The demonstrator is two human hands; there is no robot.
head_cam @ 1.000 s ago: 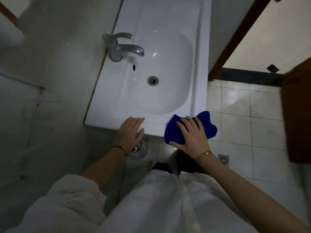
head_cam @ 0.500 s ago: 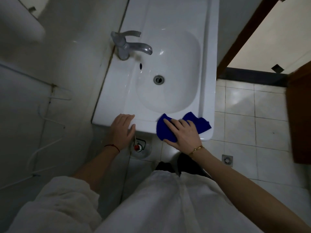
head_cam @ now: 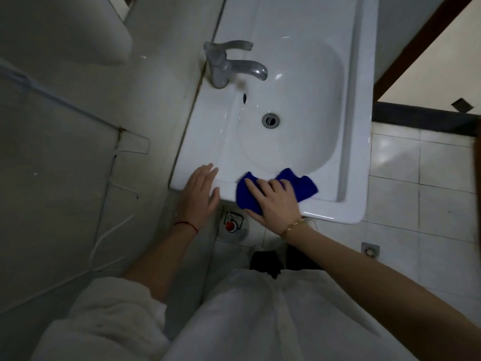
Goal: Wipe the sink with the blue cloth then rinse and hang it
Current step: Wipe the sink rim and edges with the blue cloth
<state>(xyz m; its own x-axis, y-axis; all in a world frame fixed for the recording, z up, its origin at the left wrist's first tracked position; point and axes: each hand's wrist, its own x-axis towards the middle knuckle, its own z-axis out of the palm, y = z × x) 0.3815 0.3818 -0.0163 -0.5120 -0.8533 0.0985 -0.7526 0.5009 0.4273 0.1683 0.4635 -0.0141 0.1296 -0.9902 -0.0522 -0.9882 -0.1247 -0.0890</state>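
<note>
The crumpled deep-blue cloth point(head_cam: 303, 187) lies on the near rim of the glossy white ceramic sink point(head_cam: 346, 162), about midway along that front edge and lapping just over the lip of the basin. The right hand point(head_cam: 276, 204) lies flat on top of it, fingers fairly straight and spread, pressing the cloth down rather than gripping it. The left hand point(head_cam: 199, 194) rests open and empty, palm down, on the near left corner of the rim, just beside the cloth but not touching it; it looks to be steadying the person. The step in hand appears to be wiping the front rim, with the basin, the far rim and the area round the grey metal mixer tap point(head_cam: 229, 65) at the left edge likely still to be covered. To do it well, keep the palm's weight even across the cloth so it does not bunch under the fingers, work in overlapping strokes along the rim toward a corner, then carry the cloth down the basin wall toward the round metal drain point(head_cam: 270, 120). The flat press gives little hold, so on the curved, shiny slope the cloth could slip free; curling the fingers lightly over its edge would help there.
</note>
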